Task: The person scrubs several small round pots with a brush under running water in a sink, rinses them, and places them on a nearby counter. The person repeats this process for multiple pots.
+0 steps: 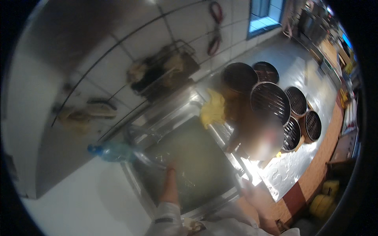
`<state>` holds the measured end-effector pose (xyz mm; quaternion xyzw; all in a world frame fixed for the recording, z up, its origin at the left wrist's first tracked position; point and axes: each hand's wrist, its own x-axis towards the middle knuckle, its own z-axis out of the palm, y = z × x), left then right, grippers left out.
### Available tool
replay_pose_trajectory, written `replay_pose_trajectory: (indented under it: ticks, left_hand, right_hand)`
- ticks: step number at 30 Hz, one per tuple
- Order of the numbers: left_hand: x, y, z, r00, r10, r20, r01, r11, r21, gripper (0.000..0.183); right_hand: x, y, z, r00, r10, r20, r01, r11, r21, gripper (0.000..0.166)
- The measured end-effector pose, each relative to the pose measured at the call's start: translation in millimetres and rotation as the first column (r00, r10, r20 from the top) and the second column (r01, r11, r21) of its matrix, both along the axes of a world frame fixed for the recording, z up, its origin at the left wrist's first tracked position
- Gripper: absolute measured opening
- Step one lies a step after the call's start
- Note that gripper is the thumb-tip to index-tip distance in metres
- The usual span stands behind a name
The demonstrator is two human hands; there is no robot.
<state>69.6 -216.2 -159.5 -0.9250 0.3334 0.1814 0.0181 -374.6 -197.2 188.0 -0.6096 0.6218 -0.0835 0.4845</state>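
Note:
My left hand (171,168) dips into cloudy water (203,156) in a metal sink (137,183). Its fingers are hidden under the surface, so any grip is unseen. A curved, clear hose or pipe (147,160) reaches the water beside my left wrist. My right hand (250,191) is blurred at the sink's right front corner, close to the bright metal rim; whether it holds anything is unclear. Over the sink's far right edge lies a yellow rubber glove or cloth (213,109).
Several round steamer baskets with slatted bottoms, one nearest (270,101), stand on the metal counter (295,168) at right. A blue-capped plastic bottle (113,152) lies left of the sink. A wall rack (165,73), a brush (102,109) and red-handled tools (216,13) line the tiled wall.

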Motion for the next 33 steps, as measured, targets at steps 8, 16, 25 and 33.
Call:
replay_pose_trajectory:
  ticks: [8, 16, 25, 33]
  left_hand:
    - [-91.1, 3.5, -26.8, 0.921, -0.269, -0.283, 0.286, 0.958, 0.022, 0.050]
    - [-184.4, 32.5, -8.3, 0.635, -0.452, -0.627, 0.505, 0.857, -0.105, 0.050]
    - [-85.6, 148.9, 37.1, 0.863, -0.272, -0.426, 0.328, 0.943, 0.062, 0.051]
    - [-58.1, 163.6, 25.7, 0.919, -0.143, -0.367, 0.214, 0.964, 0.161, 0.051]
  right_hand:
    - [-5.0, -2.1, -8.1, 0.988, 0.046, -0.146, -0.079, 0.971, -0.227, 0.044]
    - [-12.6, 12.9, -38.2, 0.989, -0.028, -0.143, -0.007, 0.972, -0.235, 0.043]
    - [-17.0, 26.7, -83.4, 0.982, -0.102, 0.160, 0.137, 0.964, -0.227, 0.041]
    - [-4.6, 21.6, -49.6, 0.990, -0.141, -0.014, 0.137, 0.979, -0.149, 0.040]
